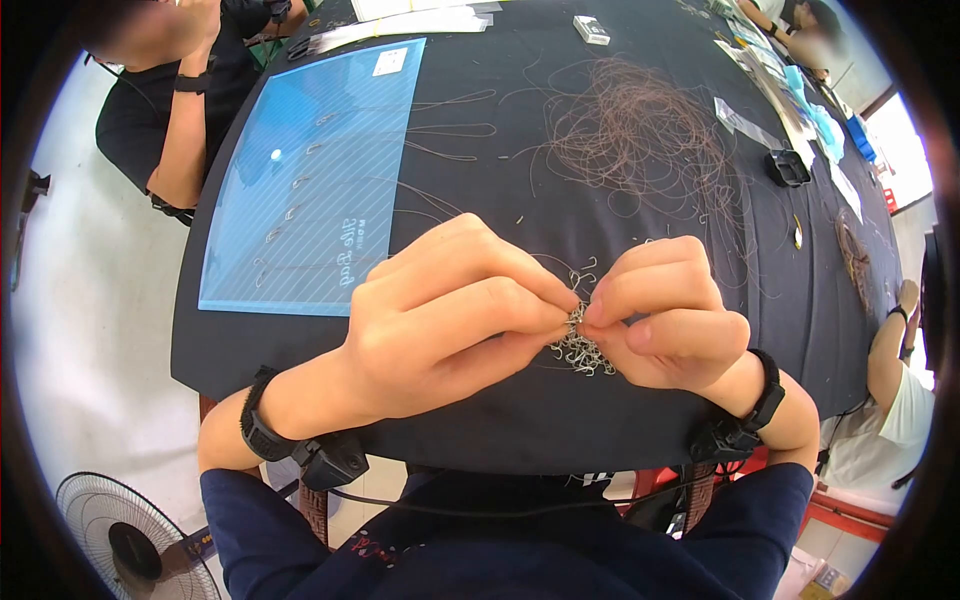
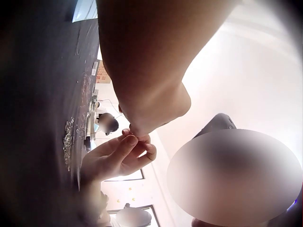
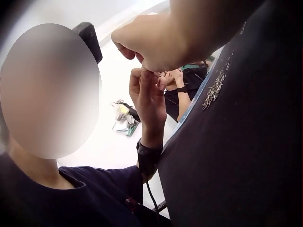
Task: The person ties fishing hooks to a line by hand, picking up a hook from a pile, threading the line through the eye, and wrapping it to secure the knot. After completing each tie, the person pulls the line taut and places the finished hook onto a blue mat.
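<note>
Both hands meet fingertip to fingertip over a pile of small metal hooks, seen also beyond them on the black cloth in the left wrist view. The left hand has thumb and index finger pinched on a small thing, mostly hidden; a thin brown line arcs beside these fingertips. Facing it, the right hand pinches at the same spot with its other fingers curled. In the right wrist view, the left hand and right hand are raised above the table, their tips together. Whether they pinch hook or line is too small to tell.
A blue file bag lies at the left with several hooked lines across it. Beyond the hands spreads a loose tangle of brown line. A small white box and a black tray are farther back. Other people sit around the table.
</note>
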